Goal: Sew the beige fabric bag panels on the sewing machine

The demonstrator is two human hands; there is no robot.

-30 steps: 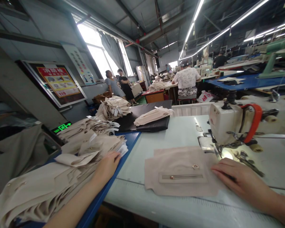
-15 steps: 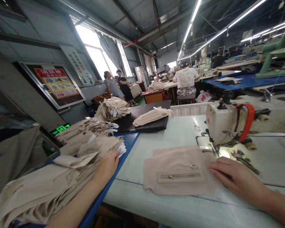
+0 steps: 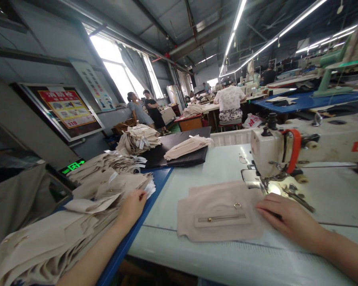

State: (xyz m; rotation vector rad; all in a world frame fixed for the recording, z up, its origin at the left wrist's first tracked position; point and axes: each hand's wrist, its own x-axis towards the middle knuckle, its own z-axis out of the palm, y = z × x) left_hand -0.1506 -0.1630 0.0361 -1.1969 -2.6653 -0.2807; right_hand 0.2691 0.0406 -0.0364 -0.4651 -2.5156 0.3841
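Our left hand [image 3: 133, 206] lies on the right end of the stack [image 3: 47, 226], its fingers curled in beside the white tags [image 3: 150, 187]; we cannot tell whether it grasps a piece. The stack, many beige pieces fanned over one another, covers most of the blue board [image 3: 162, 172] along the left edge of the table [image 3: 167, 246].

Our right hand [image 3: 289, 218] reaches in over the table, its fingers together and their tips at the right edge of the cloth [image 3: 211, 198]; whether they pinch it or merely rest there, we cannot tell. The cloth lies flat near the table's front edge, its lower side over the ruler [image 3: 277, 250]. It bears a framed zip [image 3: 226, 218] and, above the zip's right end, a metal ring [image 3: 237, 205].

Just beyond our right hand stands the sewing machine [image 3: 267, 153], its lamp [image 3: 274, 188] lit and a red strap [image 3: 294, 151] on its head. At the table's far left corner, a black pad [image 3: 185, 137] carries a small bundle [image 3: 186, 148].
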